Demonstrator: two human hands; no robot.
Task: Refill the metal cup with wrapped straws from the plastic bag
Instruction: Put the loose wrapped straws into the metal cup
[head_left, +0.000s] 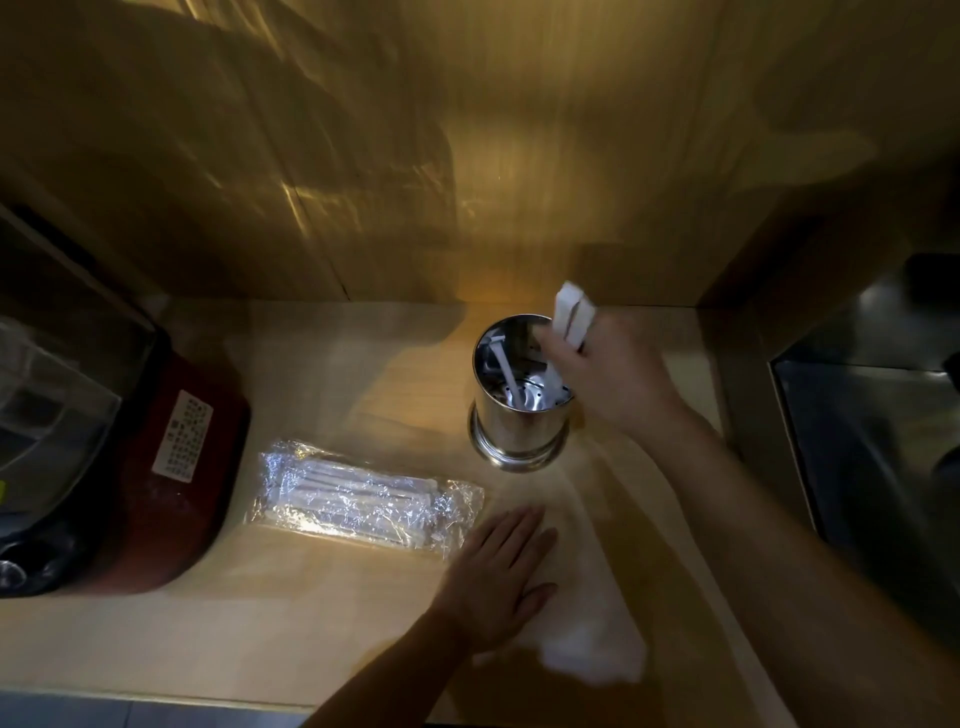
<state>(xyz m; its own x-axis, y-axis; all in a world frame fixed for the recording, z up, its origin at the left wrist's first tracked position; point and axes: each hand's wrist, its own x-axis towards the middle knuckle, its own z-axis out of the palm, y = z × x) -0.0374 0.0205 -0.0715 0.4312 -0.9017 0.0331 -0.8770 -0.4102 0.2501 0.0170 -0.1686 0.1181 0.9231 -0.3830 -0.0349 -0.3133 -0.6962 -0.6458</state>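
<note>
Our right hand (608, 374) gripped a bundle of straws (571, 317) over the cup (519, 415) on the bench (311, 597). We judged lowering them upright before letting go best. Left hand (498, 577) lay flat, empty, beside the bag (363, 499).
</note>
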